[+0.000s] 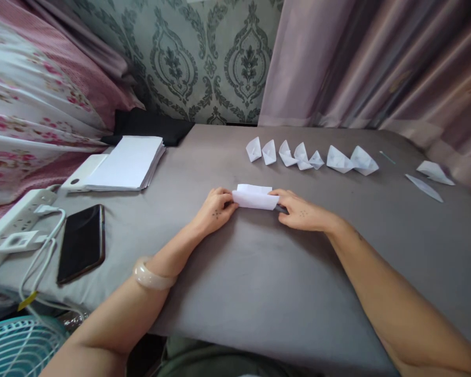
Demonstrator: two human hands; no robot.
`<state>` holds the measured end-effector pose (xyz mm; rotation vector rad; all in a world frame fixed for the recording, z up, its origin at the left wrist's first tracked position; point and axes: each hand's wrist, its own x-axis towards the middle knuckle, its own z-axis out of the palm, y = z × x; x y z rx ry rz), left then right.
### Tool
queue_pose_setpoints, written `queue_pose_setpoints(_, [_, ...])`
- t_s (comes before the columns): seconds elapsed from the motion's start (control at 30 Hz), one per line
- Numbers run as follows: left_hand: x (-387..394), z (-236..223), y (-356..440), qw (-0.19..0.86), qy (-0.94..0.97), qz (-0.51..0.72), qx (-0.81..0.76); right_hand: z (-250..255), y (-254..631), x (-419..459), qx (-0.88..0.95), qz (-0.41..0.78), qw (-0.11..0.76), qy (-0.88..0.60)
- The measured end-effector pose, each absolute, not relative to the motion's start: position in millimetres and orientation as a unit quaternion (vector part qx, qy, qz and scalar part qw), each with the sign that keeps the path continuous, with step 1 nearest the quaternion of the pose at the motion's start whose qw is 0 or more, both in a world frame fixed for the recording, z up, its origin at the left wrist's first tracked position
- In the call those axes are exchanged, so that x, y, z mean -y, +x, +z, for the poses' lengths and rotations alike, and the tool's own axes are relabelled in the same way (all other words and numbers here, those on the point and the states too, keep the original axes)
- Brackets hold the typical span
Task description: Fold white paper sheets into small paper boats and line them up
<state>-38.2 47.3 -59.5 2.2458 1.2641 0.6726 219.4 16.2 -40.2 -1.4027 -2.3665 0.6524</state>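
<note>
A folded sheet of white paper is stretched between my two hands over the grey cloth surface. One strip of it stands up behind a wider front fold. My left hand pinches the paper's left end, fingers closed. On the other side, my right hand has its thumb and fingers closed on the right end. A small dark patch shows under that right end, and I cannot make out what it is. Farther back, a row of folded white paper boats stands on the cloth.
A stack of white paper lies at the left, partly on a white device. Nearer are a black phone, a power strip with cables, and a teal fan. Folded paper pieces lie far right.
</note>
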Motion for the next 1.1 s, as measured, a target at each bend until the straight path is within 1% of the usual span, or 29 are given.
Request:
queue_pose_setpoints(0.1, [-52.0, -59.2, -32.4, 0.267, 0.780, 0.256, -0.504, -45.9, 208.9, -18.9, 0.767, 0.241, 0.208, -0.557])
queue_pose_setpoints(0.2, [-54.5, -58.6, -28.4, 0.264, 0.764, 0.265, -0.525, -54.4, 195.0, -21.2, 0.698, 0.203, 0.250, -0.640])
queue_pose_setpoints(0.33, [-52.9, -60.1, -26.2, 0.242, 0.765, 0.260, -0.537, -62.1, 184.5, -21.2, 0.673, 0.130, 0.254, -0.683])
queue_pose_setpoints(0.47, [-50.3, -66.3, -26.2, 0.176, 0.790, 0.250, -0.532, -67.2, 182.0, -19.7, 0.651, 0.088, 0.265, -0.706])
queue_pose_setpoints(0.6, [-50.1, -69.2, -24.0, 0.097, 0.867, 0.233, -0.431, -69.4, 180.8, -17.8, 0.687, 0.053, 0.294, -0.662])
queue_pose_setpoints(0.67, [-50.4, -68.0, -22.2, 0.099, 0.905, 0.194, -0.365, -68.8, 179.8, -17.3, 0.740, 0.041, 0.287, -0.607])
queue_pose_setpoints(0.73, [-50.3, -66.4, -21.1, 0.126, 0.921, 0.157, -0.334, -68.0, 178.9, -17.5, 0.795, 0.047, 0.267, -0.542])
queue_pose_setpoints(0.8, [-49.5, -65.1, -21.4, 0.152, 0.916, 0.140, -0.345, -68.1, 179.2, -18.1, 0.833, 0.070, 0.246, -0.490])
queue_pose_setpoints(0.87, [-48.5, -64.4, -23.3, 0.167, 0.903, 0.143, -0.370, -68.8, 181.3, -18.5, 0.847, 0.089, 0.234, -0.470])
queue_pose_setpoints(0.97, [-48.0, -64.7, -27.8, 0.176, 0.881, 0.161, -0.408, -68.9, 187.2, -17.6, 0.836, 0.089, 0.228, -0.491])
queue_pose_setpoints(1.1, [-51.2, -66.6, -35.9, 0.173, 0.856, 0.200, -0.445, -67.3, 194.9, -16.1, 0.811, 0.061, 0.225, -0.537])
